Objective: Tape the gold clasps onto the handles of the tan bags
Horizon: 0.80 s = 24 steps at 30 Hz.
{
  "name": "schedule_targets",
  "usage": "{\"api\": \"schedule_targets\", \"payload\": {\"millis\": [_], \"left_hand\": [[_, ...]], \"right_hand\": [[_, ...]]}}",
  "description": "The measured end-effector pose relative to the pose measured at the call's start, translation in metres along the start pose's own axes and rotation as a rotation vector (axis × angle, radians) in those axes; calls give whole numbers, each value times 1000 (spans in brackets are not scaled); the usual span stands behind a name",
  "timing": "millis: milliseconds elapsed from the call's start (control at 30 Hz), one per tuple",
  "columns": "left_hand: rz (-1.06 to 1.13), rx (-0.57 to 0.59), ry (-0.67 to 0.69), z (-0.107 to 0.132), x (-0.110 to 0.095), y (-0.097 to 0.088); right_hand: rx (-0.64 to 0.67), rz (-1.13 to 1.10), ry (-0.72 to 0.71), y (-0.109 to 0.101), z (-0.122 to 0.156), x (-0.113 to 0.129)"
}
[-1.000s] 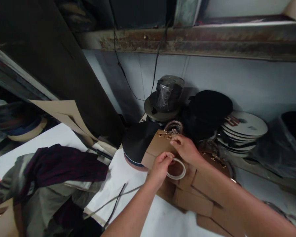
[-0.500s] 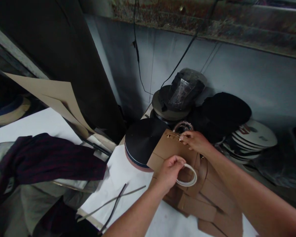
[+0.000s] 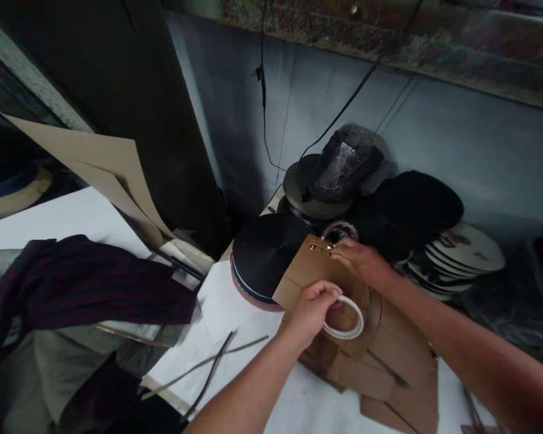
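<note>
My left hand (image 3: 314, 310) pinches a thin white roll of tape (image 3: 355, 331) at its upper left rim. The roll hangs over a brown leather-like panel (image 3: 294, 286). At the panel's far edge are small shiny metal fittings (image 3: 314, 248). Bent fingers of my right hand (image 3: 355, 259) press together at that edge, beside the fittings; what lies under the fingertips is hidden. More brown cut pieces (image 3: 366, 377) overlap below and to the right of the panel, partly behind my right forearm.
Black-topped rolls (image 3: 269, 256) stand left of the panel. Behind are a plastic-wrapped bundle (image 3: 350, 163) and stacked white reels (image 3: 473, 250). Thin strips (image 3: 215, 364) lie on the white table sheet (image 3: 215, 295). Dark checked cloth (image 3: 99, 289) and brown card (image 3: 113, 160) are left.
My right hand has shifted slightly, from a raised fingertip pinch to lying lower over the panel's far edge. My left hand still holds the tape roll. The view has tilted a little.
</note>
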<state>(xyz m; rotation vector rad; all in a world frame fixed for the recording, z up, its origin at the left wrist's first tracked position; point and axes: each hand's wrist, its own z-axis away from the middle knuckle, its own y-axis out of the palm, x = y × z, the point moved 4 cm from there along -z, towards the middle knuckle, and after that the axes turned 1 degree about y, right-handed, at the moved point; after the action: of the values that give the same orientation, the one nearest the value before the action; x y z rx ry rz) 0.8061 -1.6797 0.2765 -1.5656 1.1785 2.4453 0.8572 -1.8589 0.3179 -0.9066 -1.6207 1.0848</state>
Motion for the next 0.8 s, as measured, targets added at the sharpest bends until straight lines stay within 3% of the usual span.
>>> {"api": "schedule_targets", "payload": {"millis": [133, 233, 367, 467, 533, 633, 800], "left_hand": [[-8, -74, 46, 9, -24, -17], [-224, -191, 201, 16, -55, -40], [-364, -257, 221, 10, -75, -62], [-369, -260, 169, 0, -70, -66], [-375, -288, 153, -5, -64, -63], [-403, -340, 138, -4, -58, -51], [-497, -361, 219, 22, -63, -5]], "right_hand": [[39, -5, -34, -6, -7, 2], [-117, -100, 58, -18, 4, 7], [-534, -263, 502, -19, 59, 0], [-549, -403, 723, 2, 94, -1], [-547, -406, 714, 9, 100, 5], [-691, -418, 676, -2, 97, 16], [-909, -793, 646, -33, 109, 24]]}}
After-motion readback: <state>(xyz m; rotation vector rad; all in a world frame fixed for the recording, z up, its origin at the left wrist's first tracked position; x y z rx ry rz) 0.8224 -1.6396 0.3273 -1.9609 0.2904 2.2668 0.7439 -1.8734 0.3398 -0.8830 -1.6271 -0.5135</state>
